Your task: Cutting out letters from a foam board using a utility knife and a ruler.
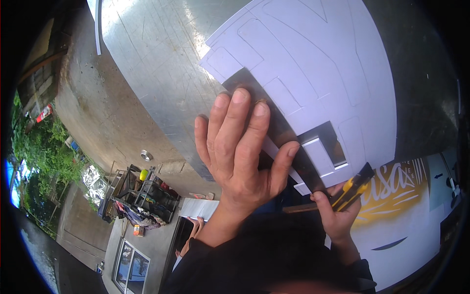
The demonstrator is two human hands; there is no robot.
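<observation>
A large white sheet [342, 54] with thin outlines marked on it lies on a shiny metal tabletop [161, 73]. A rectangular opening in it shows dark metal, with a narrow white strip [316, 156] across part of it. Along the sheet's left edge runs a dark, flat metal straightedge [281, 120]. My left hand [240, 147] is open, its spread fingers pressing on the straightedge. At the near end, my right hand [339, 215] is closed round a yellow and black utility knife [353, 187]; its thumb and fingertip are at the straightedge's end. The blade's tip cannot be made out.
A printed white panel [391, 235] with yellow and grey lettering lies at the lower right. Another person's hands [196, 226] rest by a pale sheet [199, 209] at the lower left. Beyond the table's left edge stands a cluttered rack [152, 193] on a concrete floor [112, 98].
</observation>
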